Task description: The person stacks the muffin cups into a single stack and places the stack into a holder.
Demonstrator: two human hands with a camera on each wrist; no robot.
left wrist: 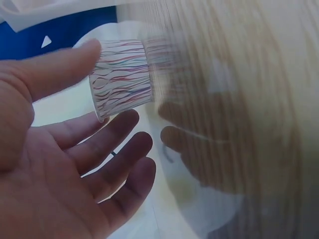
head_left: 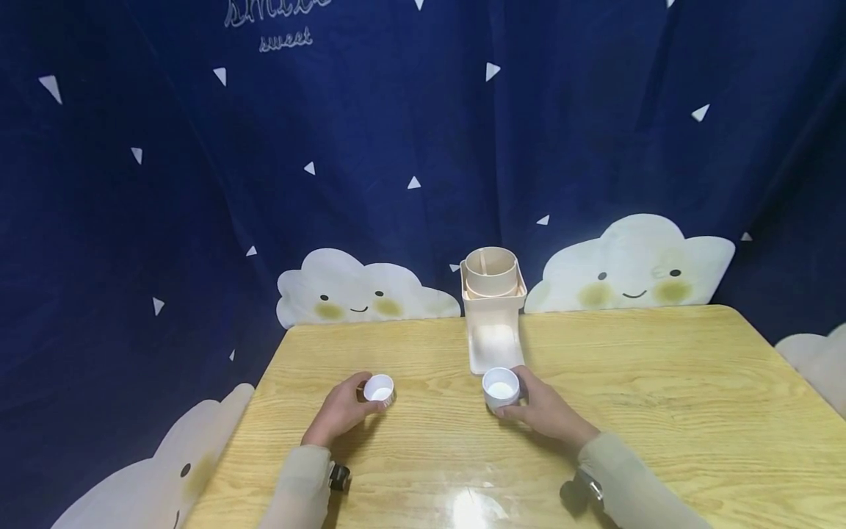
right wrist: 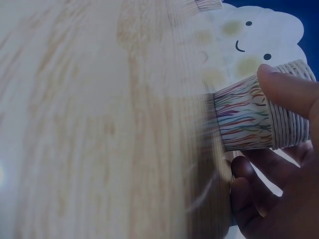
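Note:
A single paper cup [head_left: 379, 389] with wavy coloured lines stands upright at the left of the table. My left hand [head_left: 342, 408] holds it between thumb and fingers; in the left wrist view the thumb lies along the cup [left wrist: 122, 74] and the lower fingers spread loosely under it. To the right, a nested stack of paper cups [head_left: 500, 388], its several rims layered in the right wrist view, stands upright. My right hand [head_left: 545, 408] grips that stack [right wrist: 249, 114] from its right side, thumb on the near side.
Behind the stack stands a cream cup dispenser [head_left: 494, 312] with a round tube on top and a tray-like foot, close to the table's far edge. The wooden table [head_left: 661, 411] shines with reflections. A dark blue curtain [head_left: 370, 110] with cloud pictures hangs behind it.

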